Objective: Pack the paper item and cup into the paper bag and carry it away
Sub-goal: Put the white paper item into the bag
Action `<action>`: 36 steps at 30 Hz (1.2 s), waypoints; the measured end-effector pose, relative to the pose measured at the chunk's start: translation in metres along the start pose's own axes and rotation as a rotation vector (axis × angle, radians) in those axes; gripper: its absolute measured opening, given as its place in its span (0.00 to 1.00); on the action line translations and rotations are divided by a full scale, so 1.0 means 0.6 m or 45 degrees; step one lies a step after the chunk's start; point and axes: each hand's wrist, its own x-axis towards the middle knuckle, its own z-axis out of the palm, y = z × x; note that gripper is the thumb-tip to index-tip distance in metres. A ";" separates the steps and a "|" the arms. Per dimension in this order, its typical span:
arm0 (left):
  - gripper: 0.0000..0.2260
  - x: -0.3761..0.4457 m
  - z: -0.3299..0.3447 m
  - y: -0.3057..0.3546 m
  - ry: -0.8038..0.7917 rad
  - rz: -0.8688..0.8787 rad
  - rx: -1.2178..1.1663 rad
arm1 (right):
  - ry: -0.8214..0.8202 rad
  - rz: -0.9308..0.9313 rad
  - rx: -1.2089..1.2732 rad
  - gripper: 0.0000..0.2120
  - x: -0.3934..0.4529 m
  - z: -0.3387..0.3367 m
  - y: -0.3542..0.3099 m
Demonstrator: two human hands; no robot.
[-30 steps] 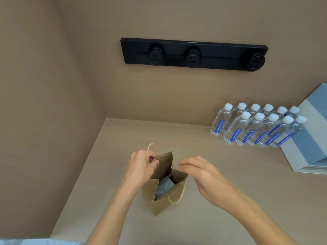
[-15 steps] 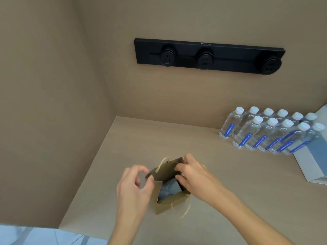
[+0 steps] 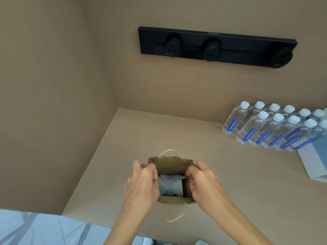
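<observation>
A small brown paper bag (image 3: 170, 163) stands open on the beige counter near its front edge. Inside it I see a white cup (image 3: 174, 189) with a white paper item (image 3: 165, 181) tucked against it. My left hand (image 3: 141, 186) pinches the bag's left rim. My right hand (image 3: 205, 184) pinches the right rim, so the mouth is held wide. One string handle (image 3: 169, 152) sticks up at the far side, and the other handle (image 3: 174, 213) hangs down over the near side.
Several water bottles (image 3: 276, 128) stand in rows at the back right, next to a blue and white box (image 3: 316, 161). A black socket strip (image 3: 215, 46) is on the back wall. A side wall closes the left; the counter's front edge (image 3: 99, 222) runs close below the bag.
Both hands have shifted from the bag's top and handles to its left and right rims, and the mouth is now spread wide. The view has moved closer and left.
</observation>
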 end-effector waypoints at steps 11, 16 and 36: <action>0.23 -0.016 0.012 -0.017 -0.054 0.056 -0.146 | 0.000 -0.578 -0.295 0.08 -0.033 -0.037 -0.030; 0.26 -0.007 0.013 -0.020 -0.112 0.072 -0.163 | -0.732 -0.660 -1.024 0.08 0.021 -0.038 -0.066; 0.29 0.036 0.003 -0.028 -0.227 0.107 -0.330 | -0.720 -0.661 -0.661 0.08 0.123 0.030 -0.045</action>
